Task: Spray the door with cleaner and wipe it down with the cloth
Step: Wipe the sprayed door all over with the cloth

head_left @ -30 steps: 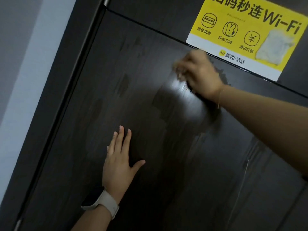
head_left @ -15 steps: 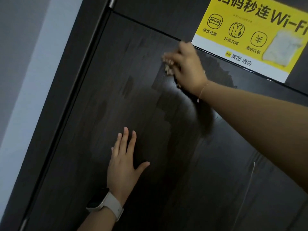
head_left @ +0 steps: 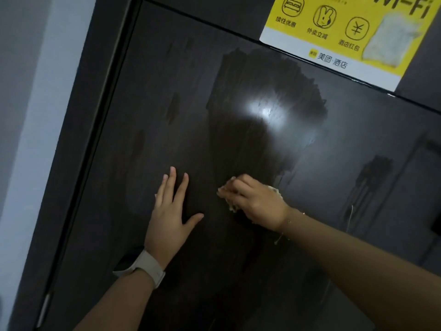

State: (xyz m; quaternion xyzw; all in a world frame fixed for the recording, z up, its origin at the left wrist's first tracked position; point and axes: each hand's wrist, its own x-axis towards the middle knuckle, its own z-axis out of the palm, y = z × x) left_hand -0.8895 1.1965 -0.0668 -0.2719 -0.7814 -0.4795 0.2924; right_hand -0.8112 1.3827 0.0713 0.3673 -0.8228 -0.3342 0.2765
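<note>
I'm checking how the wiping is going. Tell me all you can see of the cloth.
Only pale, yellowish, fuzzy edges of the cloth show; most is hidden in the grip of the right hand, which presses it bunched against the dark door, below a wet, shiny wiped patch. Its full size and shape cannot be told.

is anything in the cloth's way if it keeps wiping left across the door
Yes. The left hand lies flat on the door just left of the cloth, which the right hand grips. Upward, only the sticker near the top interrupts the panel.
</note>
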